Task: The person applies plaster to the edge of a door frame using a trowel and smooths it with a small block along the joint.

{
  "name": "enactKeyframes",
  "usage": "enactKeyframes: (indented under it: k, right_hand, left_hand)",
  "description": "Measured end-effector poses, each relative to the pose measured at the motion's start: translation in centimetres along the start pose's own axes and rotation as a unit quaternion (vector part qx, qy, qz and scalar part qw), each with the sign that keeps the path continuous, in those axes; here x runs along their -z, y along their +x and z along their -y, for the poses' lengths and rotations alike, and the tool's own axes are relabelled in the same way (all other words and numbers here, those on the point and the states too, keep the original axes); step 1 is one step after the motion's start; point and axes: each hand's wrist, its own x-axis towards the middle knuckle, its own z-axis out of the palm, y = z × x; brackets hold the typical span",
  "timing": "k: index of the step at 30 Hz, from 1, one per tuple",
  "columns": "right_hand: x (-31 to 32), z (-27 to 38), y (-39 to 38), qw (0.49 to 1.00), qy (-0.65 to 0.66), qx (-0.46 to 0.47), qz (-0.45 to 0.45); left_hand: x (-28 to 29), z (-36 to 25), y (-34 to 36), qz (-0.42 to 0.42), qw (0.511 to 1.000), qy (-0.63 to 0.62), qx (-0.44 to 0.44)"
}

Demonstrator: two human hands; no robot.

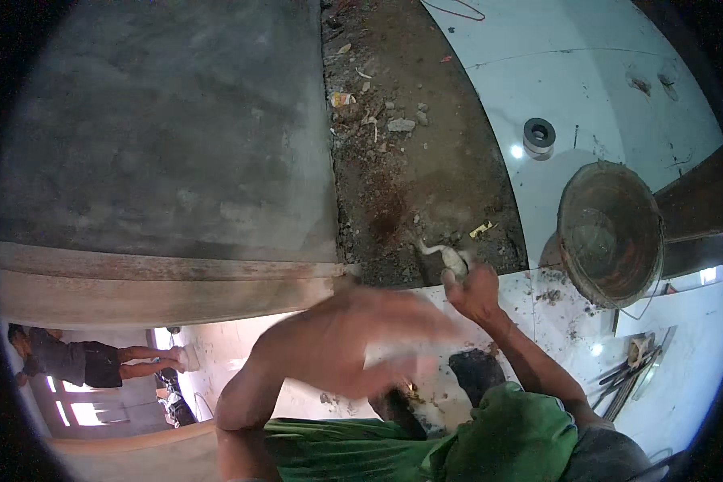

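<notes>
My left hand (361,337) is in the middle of the view, smeared by motion. Its fingers stretch to the right with the thumb apart from them, and I see nothing held in it. To its right, my right hand (478,293) is closed around a pale, cement-caked tool (451,259) with a thin, curved end. That end points left over the strip of bare dirt (426,177); the part inside my fist is hidden, and I cannot make out the tool's exact kind.
A mortar-stained bucket (610,237) stands at the right, beside a grey roll (540,136) on pale tiles (554,88). Several long tools (639,361) lie at lower right. A grey cement surface (169,128) fills the upper left. Another person (88,361) is at far left.
</notes>
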Motion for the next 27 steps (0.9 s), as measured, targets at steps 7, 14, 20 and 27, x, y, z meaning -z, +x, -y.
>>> enactKeyframes:
  k: [7, 14, 20, 27]
  right_hand:
    - [0.4, 2.8, 2.3, 0.993, 0.030, 0.051, -0.105]
    - [0.0, 2.2, 2.2, 0.989, 0.035, 0.062, -0.126]
    - [-2.6, 1.9, 0.1, 0.988, 0.100, 0.053, -0.106]
    - [-3.8, 0.4, -2.2, 0.977, 0.130, 0.079, -0.149]
  left_hand:
    - [-3.8, 15.0, -1.0, 0.034, 0.948, 0.037, 0.314]
    - [-5.1, 15.3, 3.2, 0.078, 0.942, 0.029, 0.324]
    - [-12.4, 22.1, 2.6, -0.214, 0.852, -0.345, 0.332]
    - [-14.8, 25.0, 2.0, -0.326, 0.777, -0.480, 0.243]
